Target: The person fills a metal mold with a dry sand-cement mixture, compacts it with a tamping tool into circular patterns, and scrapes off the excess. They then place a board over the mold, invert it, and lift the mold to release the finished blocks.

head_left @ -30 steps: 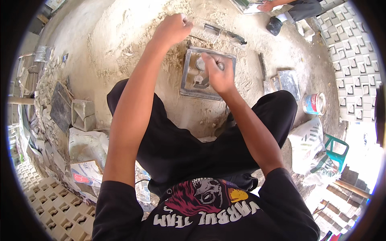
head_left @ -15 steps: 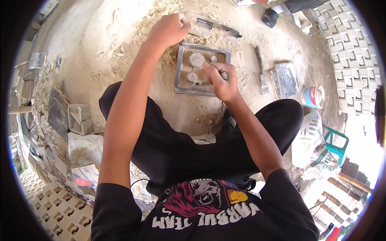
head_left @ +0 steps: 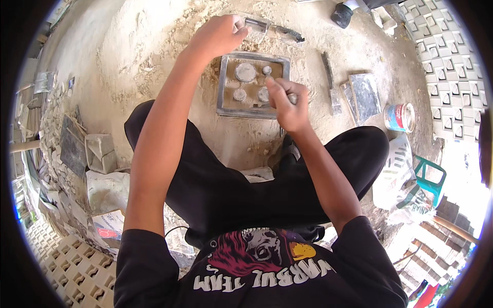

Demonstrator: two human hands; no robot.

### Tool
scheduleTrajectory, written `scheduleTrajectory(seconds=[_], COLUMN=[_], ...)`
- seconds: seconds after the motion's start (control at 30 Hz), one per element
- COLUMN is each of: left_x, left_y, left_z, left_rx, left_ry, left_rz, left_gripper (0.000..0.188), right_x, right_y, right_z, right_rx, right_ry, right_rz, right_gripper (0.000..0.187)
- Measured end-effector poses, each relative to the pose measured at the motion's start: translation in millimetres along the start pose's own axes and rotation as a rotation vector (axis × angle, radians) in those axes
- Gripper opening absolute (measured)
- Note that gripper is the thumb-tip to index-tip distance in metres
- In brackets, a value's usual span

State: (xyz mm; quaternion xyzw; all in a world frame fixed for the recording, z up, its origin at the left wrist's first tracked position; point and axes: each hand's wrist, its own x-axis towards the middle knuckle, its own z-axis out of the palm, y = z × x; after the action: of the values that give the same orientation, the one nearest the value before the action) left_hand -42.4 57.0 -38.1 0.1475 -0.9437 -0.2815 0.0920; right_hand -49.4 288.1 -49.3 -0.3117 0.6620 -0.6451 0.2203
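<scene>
A dark rectangular frame [head_left: 222,84] lies on the dusty ground between my knees, filled with packed brown sand [head_left: 252,84]. Several round grey discs sit in it, the largest disc [head_left: 245,72] toward the far left. My left hand [head_left: 221,36] is closed in a pinch above the ground beyond the frame's far left corner; what its fingers hold, if anything, is hidden. My right hand [head_left: 290,105] grips a tool with a rounded grey handle end [head_left: 292,98] over the frame's right side. The rest of that tool is mostly hidden by the fingers.
Past the frame lies a dark-handled tool [head_left: 287,33] beside loose sand. To the right are a long flat tool [head_left: 328,77], dark flat slabs [head_left: 365,97], a paint can [head_left: 399,118] and a green plastic stool [head_left: 430,179]. Patterned blocks [head_left: 457,97] are stacked at far right.
My right hand has shifted slightly right relative to the frame, uncovering more of the near right disc. My left hand stays closed in nearly the same place. The whole view has shifted a little.
</scene>
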Motion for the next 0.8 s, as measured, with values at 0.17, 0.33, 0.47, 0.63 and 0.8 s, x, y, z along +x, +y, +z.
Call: scheduleTrajectory(seconds=[0.17, 0.33, 0.47, 0.63, 0.8], left_x=[-2.5, -4.7, 4.1, -0.7, -2.4], left_y=[0.5, 6.4, 4.1, 0.1, 3.7], left_z=[8.9, 11.3, 10.8, 18.7, 15.5], left_rx=[0.004, -0.005, 0.061, 0.030, 0.052], left_ry=[-0.079, -0.127, -0.139, -0.139, -0.293], left_rz=[-0.038, -0.044, -0.020, -0.014, -0.047], left_gripper=[0.037, 0.039, 0.041, 0.041, 0.040], right_x=[-3.1, -1.5, 1.1, 2.2, -0.8], right_y=[4.4, 17.8, 27.4, 2.5, 28.3], right_z=[-0.4, -6.3, 1.7, 6.9, -6.6], right_rx=[0.054, 0.046, 0.026, 0.013, -0.018], right_ry=[0.053, 0.109, 0.158, 0.170, 0.067], right_rz=[0.047, 0.036, -0.120, 0.079, -0.054], right_gripper=[0.042, 0.041, 0.041, 0.040, 0.041])
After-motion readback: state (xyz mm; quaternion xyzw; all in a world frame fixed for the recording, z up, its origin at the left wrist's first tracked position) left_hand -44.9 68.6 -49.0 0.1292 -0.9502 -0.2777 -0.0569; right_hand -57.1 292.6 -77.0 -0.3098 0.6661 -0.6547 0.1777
